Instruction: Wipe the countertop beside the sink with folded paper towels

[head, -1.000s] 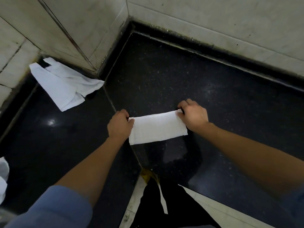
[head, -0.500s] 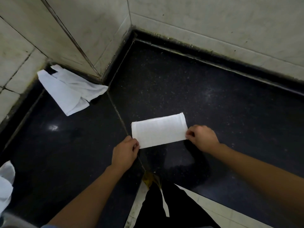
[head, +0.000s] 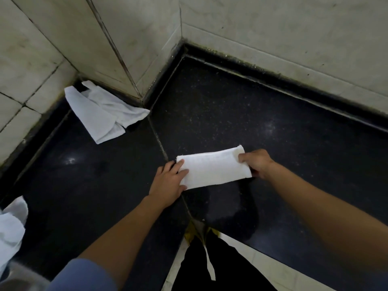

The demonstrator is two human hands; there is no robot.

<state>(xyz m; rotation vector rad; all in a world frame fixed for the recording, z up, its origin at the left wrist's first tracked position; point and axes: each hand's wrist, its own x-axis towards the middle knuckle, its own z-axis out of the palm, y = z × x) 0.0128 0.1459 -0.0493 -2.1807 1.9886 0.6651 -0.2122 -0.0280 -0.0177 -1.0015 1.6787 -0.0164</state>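
One head-worn view looks steeply down from close above; the tiled wall corner (head: 180, 38) lies beyond the fingers (head: 172, 169); the forearms (head: 126, 227) lie nearer.

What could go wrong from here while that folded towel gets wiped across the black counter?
1. The folded paper towel is held only at its ends, with the left hand pressing flat and the right hand pinching, so it might unfold or bunch mid-stroke.
2. Its left end lies by the seam, which could snag or tear it.
3. A wide sweep left might hit the crumpled towel by the wall.
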